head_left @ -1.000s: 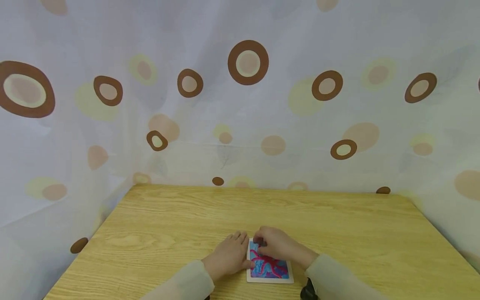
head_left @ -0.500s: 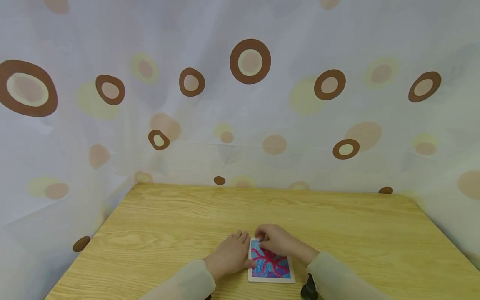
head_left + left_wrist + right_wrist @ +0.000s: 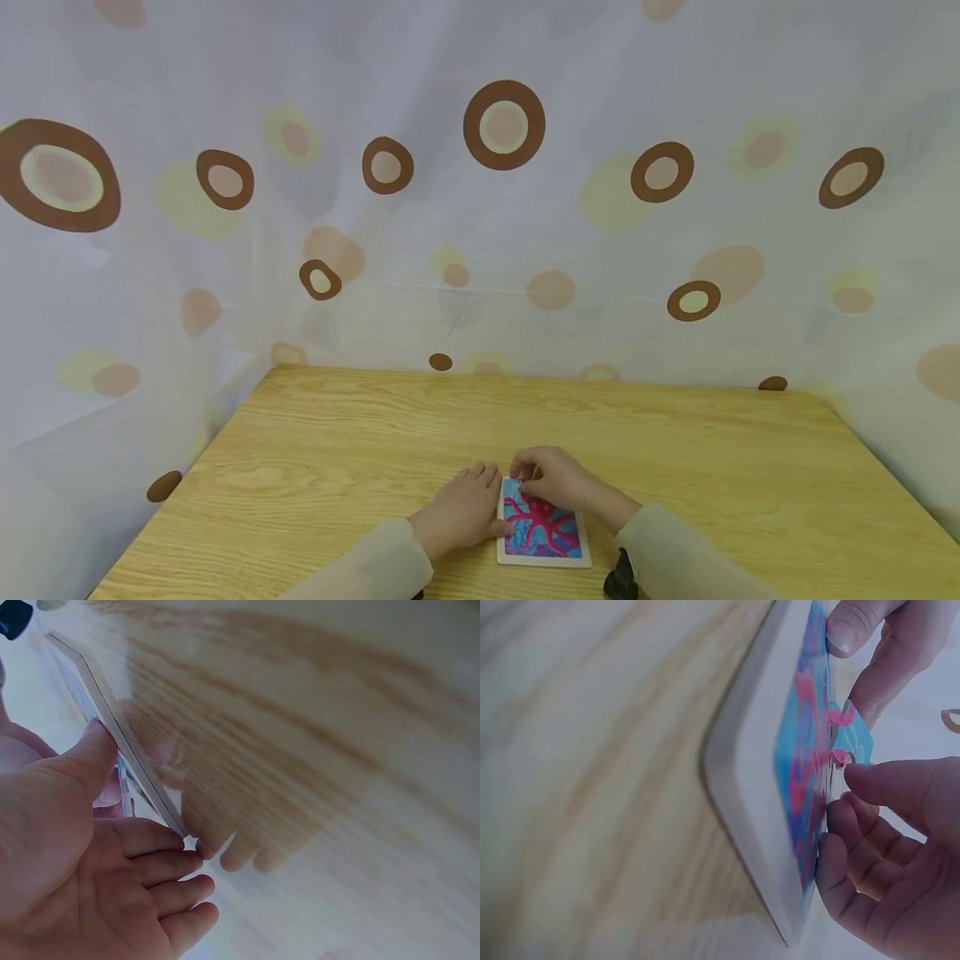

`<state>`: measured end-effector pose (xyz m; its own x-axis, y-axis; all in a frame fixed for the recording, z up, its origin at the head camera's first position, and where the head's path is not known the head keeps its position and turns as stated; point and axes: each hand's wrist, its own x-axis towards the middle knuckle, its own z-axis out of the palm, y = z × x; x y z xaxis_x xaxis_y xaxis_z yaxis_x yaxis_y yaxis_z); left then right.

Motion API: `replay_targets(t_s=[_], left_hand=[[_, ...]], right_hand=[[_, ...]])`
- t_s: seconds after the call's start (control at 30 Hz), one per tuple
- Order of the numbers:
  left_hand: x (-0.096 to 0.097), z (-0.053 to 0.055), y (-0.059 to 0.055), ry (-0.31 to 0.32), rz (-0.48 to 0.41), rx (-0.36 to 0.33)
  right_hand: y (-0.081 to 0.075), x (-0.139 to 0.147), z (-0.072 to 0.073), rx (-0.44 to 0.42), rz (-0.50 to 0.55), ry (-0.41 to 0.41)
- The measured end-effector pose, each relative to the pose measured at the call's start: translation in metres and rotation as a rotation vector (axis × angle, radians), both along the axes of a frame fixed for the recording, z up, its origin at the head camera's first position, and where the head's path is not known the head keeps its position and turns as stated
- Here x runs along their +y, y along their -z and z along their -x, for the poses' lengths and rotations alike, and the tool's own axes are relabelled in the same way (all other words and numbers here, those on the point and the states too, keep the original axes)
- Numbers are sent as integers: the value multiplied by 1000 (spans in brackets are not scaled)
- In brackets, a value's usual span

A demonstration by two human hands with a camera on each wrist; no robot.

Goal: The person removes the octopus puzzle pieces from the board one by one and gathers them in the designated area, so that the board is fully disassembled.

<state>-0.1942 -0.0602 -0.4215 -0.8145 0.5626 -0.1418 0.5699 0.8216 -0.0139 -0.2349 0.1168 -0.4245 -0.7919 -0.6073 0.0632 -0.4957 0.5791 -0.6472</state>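
Note:
A white-rimmed jigsaw puzzle (image 3: 543, 540) with a pink octopus on blue lies flat on the table. My left hand (image 3: 461, 512) rests along its left side, fingers nearly straight; in the left wrist view its thumb (image 3: 94, 750) presses on the rim. My right hand (image 3: 562, 483) is over the puzzle's upper part. In the right wrist view it pinches a light-blue puzzle piece (image 3: 859, 742) with pink marks, tilted up from the picture surface. Other right fingers (image 3: 836, 874) touch or hover close to the puzzle. The head view mostly hides that piece behind the hand.
A wood-grain table (image 3: 337, 450) spreads around the puzzle. Behind it and along both sides hangs a pale sheet (image 3: 420, 233) with brown rings and spots. A black device (image 3: 621, 577) sits at the right wrist.
My right hand has shifted slightly up and away, and more of the octopus's head and eyes shows. The left hand stays at the puzzle's edge. The head view has drifted a little.

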Motion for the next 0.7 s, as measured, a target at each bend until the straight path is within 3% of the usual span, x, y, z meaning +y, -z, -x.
replay_targets(t_s=[0.43,0.7], left_hand=[[1,0,0,-8,7,-18],[1,-2,-3,-8,-31,-44]], right_hand=[[2,4,3,63,7,86],[-5,48,31,1,41,285]])
